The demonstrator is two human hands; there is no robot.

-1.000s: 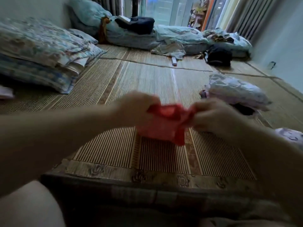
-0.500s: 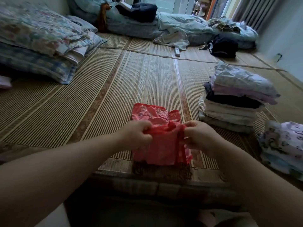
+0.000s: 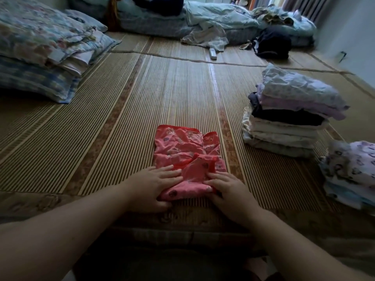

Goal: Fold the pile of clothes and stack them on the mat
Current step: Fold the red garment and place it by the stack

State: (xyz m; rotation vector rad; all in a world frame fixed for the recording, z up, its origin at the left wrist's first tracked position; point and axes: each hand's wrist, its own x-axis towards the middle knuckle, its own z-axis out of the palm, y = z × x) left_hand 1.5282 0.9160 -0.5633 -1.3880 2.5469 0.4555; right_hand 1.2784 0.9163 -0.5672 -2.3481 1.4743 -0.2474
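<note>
A small red patterned garment (image 3: pixel 182 148) lies partly folded on the bamboo mat (image 3: pixel 121 110), close to the mat's near edge. My left hand (image 3: pixel 156 184) grips its near left corner, fingers on top and thumb below. My right hand (image 3: pixel 227 189) grips its near right corner in the same way. A tall stack of folded clothes (image 3: pixel 288 116) stands on the mat to the right. A second, lower pile of pale printed clothes (image 3: pixel 351 171) lies at the far right edge.
Folded quilts and pillows (image 3: pixel 40 49) are heaped at the left. Bedding (image 3: pixel 213 19), a dark bag (image 3: pixel 272 43) and a white remote (image 3: pixel 212 53) lie at the back. A wall runs along the right side.
Both hands have lowered the red garment from the air onto the mat. They now hold its near end down, and the view has tilted downward.
</note>
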